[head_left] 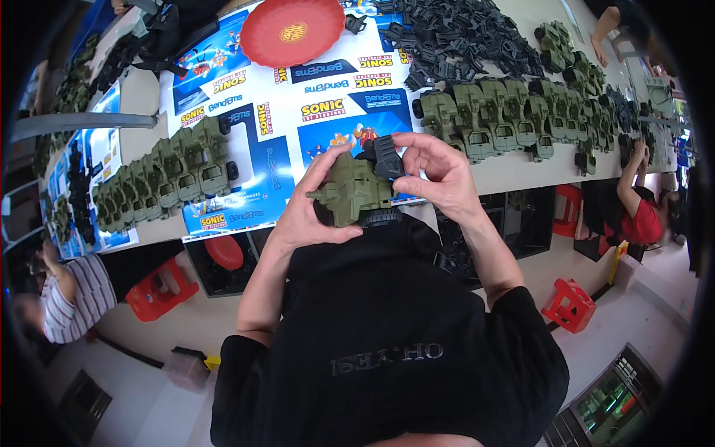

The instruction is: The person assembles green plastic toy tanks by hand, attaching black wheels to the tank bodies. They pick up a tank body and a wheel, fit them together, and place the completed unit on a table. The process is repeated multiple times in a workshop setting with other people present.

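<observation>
My left hand (304, 216) is wrapped round an olive-green toy vehicle body (348, 188), thumb along its near side, close to a black wheel (380, 217). Between the thumb and fingers of my right hand (439, 173) is a ribbed black plastic part (388, 157). That part is up against the far right end of the vehicle body; whether it is fastened there I cannot tell. Both hands are just above the table's near edge, over printed blue-and-white sheets (279, 160).
Rows of green toy vehicles stand at left (167, 175) and right (514, 112). A heap of black plastic parts (465, 37) lies at the far right, beside a red scalloped plate (293, 33). Red stools (570, 305) are on the floor; other people sit along the table.
</observation>
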`<move>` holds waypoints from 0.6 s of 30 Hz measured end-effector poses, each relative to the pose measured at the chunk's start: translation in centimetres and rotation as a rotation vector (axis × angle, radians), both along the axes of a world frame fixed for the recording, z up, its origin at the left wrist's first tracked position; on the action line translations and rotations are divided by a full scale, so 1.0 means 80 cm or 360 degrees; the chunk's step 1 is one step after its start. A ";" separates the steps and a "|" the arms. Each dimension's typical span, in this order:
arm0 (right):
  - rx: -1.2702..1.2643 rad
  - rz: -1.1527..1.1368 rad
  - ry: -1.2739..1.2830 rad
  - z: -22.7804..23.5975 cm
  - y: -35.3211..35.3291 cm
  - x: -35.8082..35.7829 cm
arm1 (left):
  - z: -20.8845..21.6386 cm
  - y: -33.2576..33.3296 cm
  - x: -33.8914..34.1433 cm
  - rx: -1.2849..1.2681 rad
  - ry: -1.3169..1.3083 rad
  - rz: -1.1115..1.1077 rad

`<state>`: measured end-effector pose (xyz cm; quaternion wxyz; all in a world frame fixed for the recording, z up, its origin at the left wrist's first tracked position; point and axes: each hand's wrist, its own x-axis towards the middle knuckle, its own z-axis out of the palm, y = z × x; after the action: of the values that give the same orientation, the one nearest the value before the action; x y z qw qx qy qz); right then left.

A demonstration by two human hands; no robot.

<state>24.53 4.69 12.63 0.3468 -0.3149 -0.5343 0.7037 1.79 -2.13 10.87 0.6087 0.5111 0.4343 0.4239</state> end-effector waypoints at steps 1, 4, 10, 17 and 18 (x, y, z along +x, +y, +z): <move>0.0097 -0.0029 -0.0026 0.001 0.002 -0.001 | 0.005 -0.001 0.001 0.0036 0.0053 -0.0021; 0.0045 -0.0095 0.0095 0.011 -0.003 -0.006 | 0.011 0.000 0.002 0.0267 0.0279 -0.0090; 0.0077 0.0229 -0.0266 0.016 0.010 0.015 | 0.004 0.000 0.006 0.0134 0.0130 -0.0153; -0.0598 -0.0095 -0.0106 0.036 0.002 0.011 | 0.025 0.006 0.012 0.0418 0.0641 0.0019; -0.0531 -0.0033 -0.0286 0.033 -0.002 0.009 | 0.029 0.006 0.013 0.0415 0.0650 0.0008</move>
<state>25.29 4.52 15.27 0.2479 -0.4351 -0.4358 0.7479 2.86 -1.69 13.19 0.4361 0.6593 0.4912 0.3658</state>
